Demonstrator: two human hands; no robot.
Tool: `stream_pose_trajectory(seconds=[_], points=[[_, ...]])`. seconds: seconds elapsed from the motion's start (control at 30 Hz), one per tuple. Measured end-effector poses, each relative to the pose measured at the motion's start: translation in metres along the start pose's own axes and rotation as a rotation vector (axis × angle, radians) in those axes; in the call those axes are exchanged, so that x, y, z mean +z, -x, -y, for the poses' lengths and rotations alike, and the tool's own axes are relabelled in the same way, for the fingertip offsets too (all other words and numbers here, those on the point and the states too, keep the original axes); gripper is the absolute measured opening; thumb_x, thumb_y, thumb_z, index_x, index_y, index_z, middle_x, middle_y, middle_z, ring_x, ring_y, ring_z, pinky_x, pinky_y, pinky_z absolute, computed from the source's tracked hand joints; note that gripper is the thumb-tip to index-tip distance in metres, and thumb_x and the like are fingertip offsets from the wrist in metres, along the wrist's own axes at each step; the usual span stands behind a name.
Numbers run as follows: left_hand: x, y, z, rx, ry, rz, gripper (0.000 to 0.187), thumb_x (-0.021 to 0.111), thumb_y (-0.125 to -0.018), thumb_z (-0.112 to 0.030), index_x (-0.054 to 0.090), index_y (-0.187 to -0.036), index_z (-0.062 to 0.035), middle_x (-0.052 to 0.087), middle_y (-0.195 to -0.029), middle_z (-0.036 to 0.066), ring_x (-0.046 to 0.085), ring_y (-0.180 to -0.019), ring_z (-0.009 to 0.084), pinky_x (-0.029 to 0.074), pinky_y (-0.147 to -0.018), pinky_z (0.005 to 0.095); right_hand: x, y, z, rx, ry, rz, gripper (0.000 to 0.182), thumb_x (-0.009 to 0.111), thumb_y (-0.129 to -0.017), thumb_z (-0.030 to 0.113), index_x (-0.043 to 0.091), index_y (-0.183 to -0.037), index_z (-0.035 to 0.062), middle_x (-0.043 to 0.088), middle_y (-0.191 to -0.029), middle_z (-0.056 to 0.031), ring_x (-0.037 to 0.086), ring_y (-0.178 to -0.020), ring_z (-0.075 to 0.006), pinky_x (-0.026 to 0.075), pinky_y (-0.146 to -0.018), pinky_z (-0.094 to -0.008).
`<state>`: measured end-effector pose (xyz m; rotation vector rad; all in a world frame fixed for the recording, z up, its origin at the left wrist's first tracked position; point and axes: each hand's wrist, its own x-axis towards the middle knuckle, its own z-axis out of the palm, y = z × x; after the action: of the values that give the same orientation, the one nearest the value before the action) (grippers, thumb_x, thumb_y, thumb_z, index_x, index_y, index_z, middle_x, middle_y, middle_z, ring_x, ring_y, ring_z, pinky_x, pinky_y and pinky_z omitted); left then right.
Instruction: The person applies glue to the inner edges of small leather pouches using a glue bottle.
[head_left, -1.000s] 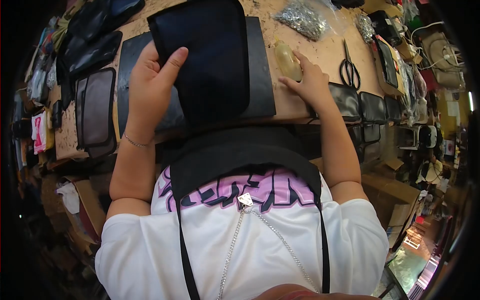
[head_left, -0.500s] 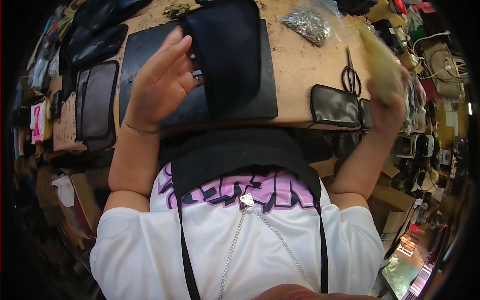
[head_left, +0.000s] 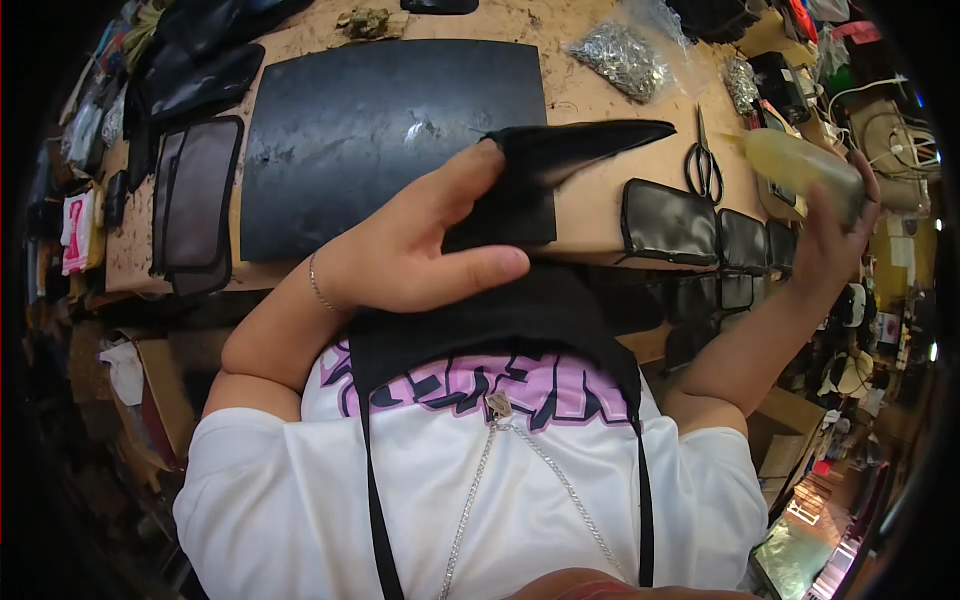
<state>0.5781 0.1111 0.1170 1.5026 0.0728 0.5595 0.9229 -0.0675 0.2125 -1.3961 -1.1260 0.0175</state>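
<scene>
A black flat panel (head_left: 575, 150), leather-like with a bound edge, is seen nearly edge-on and tilted. My left hand (head_left: 420, 235) holds it at its left end, fingertips hidden by the panel and thumb stretched out apart. Below it lies a large dark board (head_left: 370, 140) on the table. Out to the right, my right hand (head_left: 835, 230) grips a yellowish translucent squeeze bottle (head_left: 800, 160), whose narrow nozzle points left. The bottle is slightly blurred. Black-handled scissors (head_left: 703, 170) lie just left of the bottle, beside a shiny black pouch-like piece (head_left: 668, 220).
A plastic bag of small silvery metal parts (head_left: 620, 60) lies at the back right. Dark flat panels (head_left: 195, 200) are stacked at the left, with black material (head_left: 200, 85) behind them. Cables and boxes crowd the right side. The table's (head_left: 590, 210) front edge runs close to my apron.
My left hand has brought the black panel down and to the right, turning it from facing up to nearly edge-on. My right hand has moved right and tilted the bottle sideways.
</scene>
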Motion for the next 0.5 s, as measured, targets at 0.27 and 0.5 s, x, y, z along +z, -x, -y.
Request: stream_pose_trajectory(seconds=[0.27, 0.5], points=[[0.0, -0.007, 0.008, 0.121, -0.706, -0.003, 0.063, 0.077, -0.082, -0.029, 0.051, -0.129, 0.0033, 0.057, -0.111, 0.018, 0.052, -0.094, 0.0344, 0.046, -0.087, 0.0403, 0.017, 0.008, 0.004, 0.229, -0.615, 0.003, 0.067, 0.08, -0.08, 0.006, 0.047, -0.139, 0.0043, 0.061, -0.124, -0.0147, 0.06, -0.114, -0.0242, 0.049, -0.099, -0.0364], [-0.003, -0.006, 0.004, 0.127, -0.813, -0.041, 0.065, 0.077, -0.082, -0.031, 0.05, -0.131, 0.0021, 0.057, -0.113, 0.018, 0.052, -0.096, 0.035, 0.046, -0.088, 0.0401, 0.051, 0.011, -0.006, 0.011, 0.291, -0.129, 0.078, 0.08, -0.079, -0.001, 0.036, -0.143, 0.0037, 0.058, -0.125, -0.0163, 0.059, -0.116, -0.0231, 0.051, -0.099, -0.037]])
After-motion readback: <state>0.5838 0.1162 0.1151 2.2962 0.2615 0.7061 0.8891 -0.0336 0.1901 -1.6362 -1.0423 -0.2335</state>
